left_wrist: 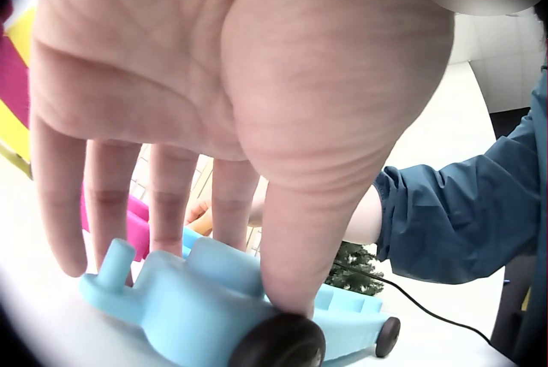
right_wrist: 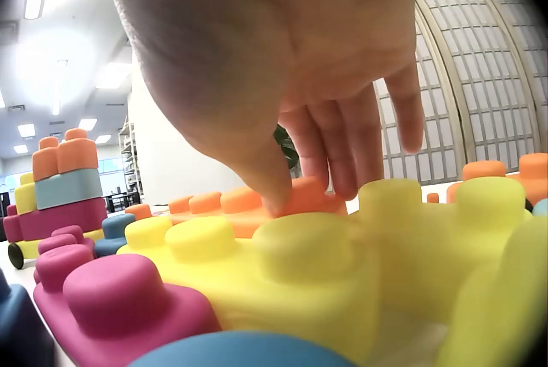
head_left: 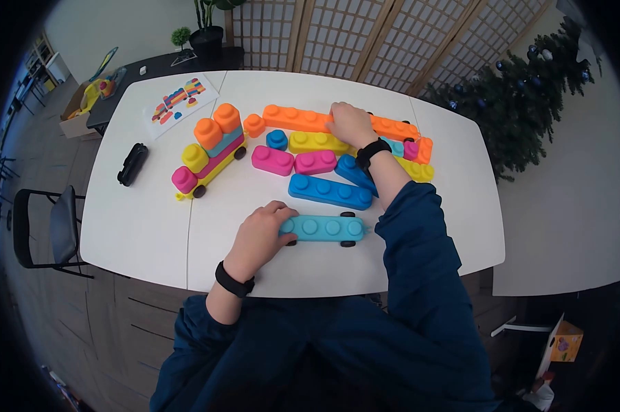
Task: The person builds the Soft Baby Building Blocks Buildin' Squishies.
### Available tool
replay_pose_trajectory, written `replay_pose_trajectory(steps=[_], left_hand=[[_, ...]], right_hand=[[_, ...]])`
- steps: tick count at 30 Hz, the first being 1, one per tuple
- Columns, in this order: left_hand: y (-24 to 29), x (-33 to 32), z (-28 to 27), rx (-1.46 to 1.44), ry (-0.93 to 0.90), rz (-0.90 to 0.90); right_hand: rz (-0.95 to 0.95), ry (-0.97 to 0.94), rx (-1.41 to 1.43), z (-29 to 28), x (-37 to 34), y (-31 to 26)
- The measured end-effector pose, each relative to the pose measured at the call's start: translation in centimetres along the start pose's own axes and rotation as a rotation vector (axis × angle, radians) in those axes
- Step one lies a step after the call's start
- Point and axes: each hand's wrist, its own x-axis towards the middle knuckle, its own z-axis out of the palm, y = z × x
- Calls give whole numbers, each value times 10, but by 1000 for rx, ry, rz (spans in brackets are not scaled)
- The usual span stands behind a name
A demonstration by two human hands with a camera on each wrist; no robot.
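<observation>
With thumb and fingers on either side, my left hand holds the left end of a light blue wheeled block base at the table's near side. In the left wrist view, the thumb presses by a black wheel. Farther back, my right hand pinches the right end of a long orange block. The right wrist view shows its thumb and fingertips at an orange stud, beyond a yellow block. Pink blocks and a long blue block lie between the hands.
On the left stands a stacked block car on a yellow wheeled base. A picture sheet and a black case lie beyond it. More orange, pink and yellow blocks sit right of my right wrist. A folding screen stands behind the table.
</observation>
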Motion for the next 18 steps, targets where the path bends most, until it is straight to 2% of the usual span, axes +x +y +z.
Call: replay_pose_trajectory(steps=[3,5,9,12,14,15,17,18], left_hand=[[0,0,1,8,25,22],[2,0,-2,4,-23,-28],[0,-4,-9,146,-19,47],[-2,-2,-29,13,72,142],[5,-1,-45,-120,314,83],[10,-2,-49,-122,313,84],[17,-4,-54,-247,499,13],[18,-5,-55,-235,480,26]], right_hand=[[30,32,-13,-10,-2,-2],[26,163,95,-25,-13,-1],[42,225,272,-56,-54,7],[-4,278,422,-78,-100,6],[23,259,564,-97,-135,-5],[25,259,563,-100,-150,-7],[-17,217,657,-101,-177,-12],[-47,209,671,-100,-188,-16]])
